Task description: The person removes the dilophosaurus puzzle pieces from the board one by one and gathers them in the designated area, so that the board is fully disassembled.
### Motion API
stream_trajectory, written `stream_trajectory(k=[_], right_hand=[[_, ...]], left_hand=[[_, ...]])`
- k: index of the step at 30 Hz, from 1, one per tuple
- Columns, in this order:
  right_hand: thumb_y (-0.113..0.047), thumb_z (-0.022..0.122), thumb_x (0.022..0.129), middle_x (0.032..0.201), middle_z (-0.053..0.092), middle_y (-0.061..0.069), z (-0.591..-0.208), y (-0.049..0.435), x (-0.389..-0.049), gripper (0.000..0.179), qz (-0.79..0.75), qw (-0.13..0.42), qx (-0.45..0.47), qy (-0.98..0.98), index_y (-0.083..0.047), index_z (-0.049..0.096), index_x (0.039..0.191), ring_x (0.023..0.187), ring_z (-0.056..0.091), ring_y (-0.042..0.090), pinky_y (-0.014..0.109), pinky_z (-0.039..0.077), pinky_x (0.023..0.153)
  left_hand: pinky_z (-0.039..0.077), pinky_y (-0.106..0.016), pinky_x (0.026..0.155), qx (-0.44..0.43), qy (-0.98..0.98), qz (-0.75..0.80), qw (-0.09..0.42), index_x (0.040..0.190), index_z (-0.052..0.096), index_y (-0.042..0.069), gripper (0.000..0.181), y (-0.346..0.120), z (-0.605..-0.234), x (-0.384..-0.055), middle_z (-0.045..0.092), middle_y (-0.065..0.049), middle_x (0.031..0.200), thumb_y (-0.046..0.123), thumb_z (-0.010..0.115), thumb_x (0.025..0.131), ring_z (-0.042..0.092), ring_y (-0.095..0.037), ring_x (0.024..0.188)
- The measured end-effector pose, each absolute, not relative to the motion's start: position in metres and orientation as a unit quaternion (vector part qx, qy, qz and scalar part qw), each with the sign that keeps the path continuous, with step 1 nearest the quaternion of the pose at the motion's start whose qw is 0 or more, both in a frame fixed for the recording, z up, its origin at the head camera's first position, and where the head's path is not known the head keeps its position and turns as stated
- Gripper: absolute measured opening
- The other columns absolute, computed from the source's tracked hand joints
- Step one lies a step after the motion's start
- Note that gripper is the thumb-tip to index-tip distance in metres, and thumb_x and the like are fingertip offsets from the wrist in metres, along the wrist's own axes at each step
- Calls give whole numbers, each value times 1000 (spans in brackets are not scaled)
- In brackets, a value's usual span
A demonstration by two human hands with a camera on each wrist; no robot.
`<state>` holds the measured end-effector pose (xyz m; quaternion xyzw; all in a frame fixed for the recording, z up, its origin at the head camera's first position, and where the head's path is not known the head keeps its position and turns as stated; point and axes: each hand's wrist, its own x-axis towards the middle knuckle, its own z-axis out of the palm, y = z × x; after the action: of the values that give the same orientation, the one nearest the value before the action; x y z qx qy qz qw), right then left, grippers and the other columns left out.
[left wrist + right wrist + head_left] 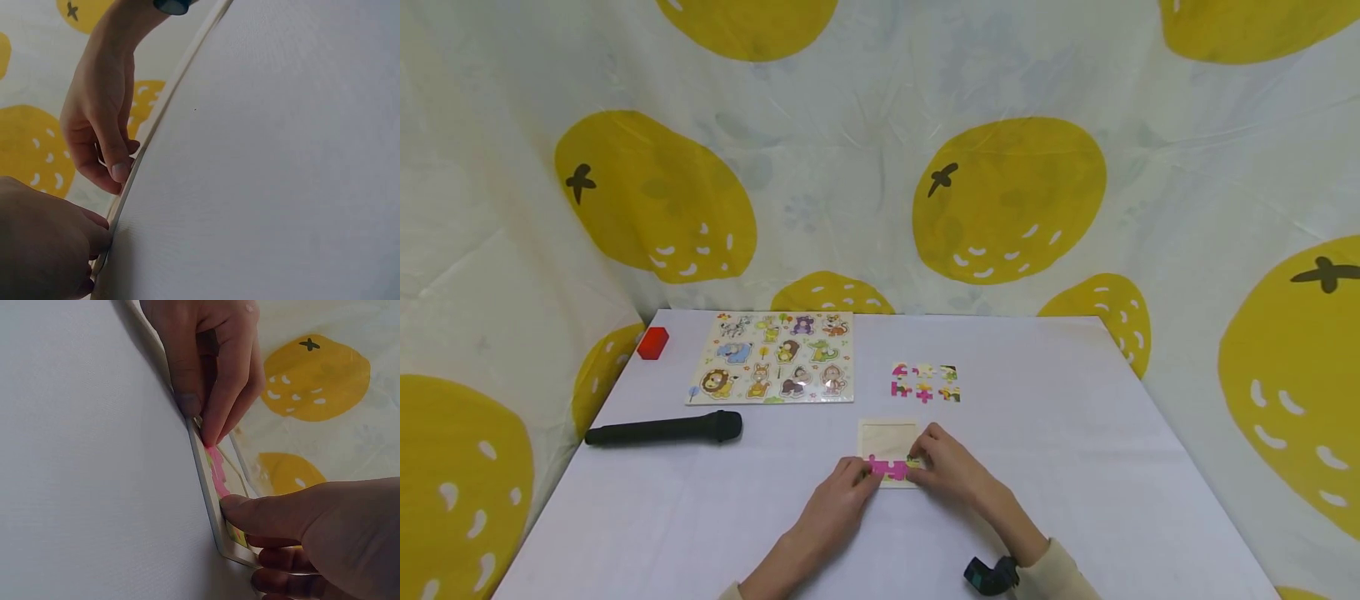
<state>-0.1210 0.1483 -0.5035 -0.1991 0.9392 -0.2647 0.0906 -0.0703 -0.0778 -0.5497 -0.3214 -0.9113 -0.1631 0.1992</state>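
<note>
A small wooden puzzle tray [887,432] lies at the table's front middle, with pink jigsaw pieces [891,468] along its near side. My left hand [837,504] is at the tray's left edge. Its thumb and fingers hold the corner, and one fingertip touches the pink pieces. From the right, my right hand [955,467] pinches a green-and-yellow puzzle piece [913,461] at the row's end. In the right wrist view its thumb presses on the pieces inside the tray frame [212,515]. Fingertips partly hide the pieces.
Several loose puzzle pieces [924,384] lie beyond the tray. Farther left is an animal puzzle board [771,358], with a red block [653,342] near the back corner. A black microphone [662,429] lies at left. Printed cloth [865,208] hangs behind the table.
</note>
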Motion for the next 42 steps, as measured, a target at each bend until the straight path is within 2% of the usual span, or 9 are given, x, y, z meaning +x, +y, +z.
stream_trajectory(k=[8,16,26,35,42], right_hand=[[-27,83,82,94,52,-1,-505,148,-114,25,-266,101,-191,939,-10,68,92,82,49,11,23,50,72],[-30,84,81,96,51,-2,-505,148,-109,28,-272,114,-192,936,-11,68,94,82,47,12,23,43,69],[-27,82,83,95,51,-2,-506,149,-107,27,-270,101,-202,936,-9,65,94,82,47,10,22,46,70],[-24,82,83,95,51,-3,-507,147,-104,26,-280,105,-185,936,-10,64,95,82,48,10,23,46,70],[-20,82,82,91,54,-2,-506,146,-103,24,-290,101,-184,934,-9,64,94,79,48,10,22,45,67]], left_hand=[[58,-30,90,-328,-911,-159,195,113,76,12,26,-79,-548,-66,65,-5,109,5,70,89,60,-19,104],[57,-32,90,-321,-913,-178,178,107,76,11,20,-81,-545,-63,66,-3,107,13,75,87,60,-18,103],[57,-34,89,-319,-912,-185,180,106,76,11,18,-79,-544,-64,67,-5,113,16,75,89,63,-19,107],[57,-30,85,-330,-907,-175,192,102,77,8,16,-76,-543,-63,67,-1,103,14,77,87,63,-15,99],[55,-28,81,-345,-895,-176,221,101,75,14,17,-74,-547,-64,67,0,98,7,74,85,61,-14,94]])
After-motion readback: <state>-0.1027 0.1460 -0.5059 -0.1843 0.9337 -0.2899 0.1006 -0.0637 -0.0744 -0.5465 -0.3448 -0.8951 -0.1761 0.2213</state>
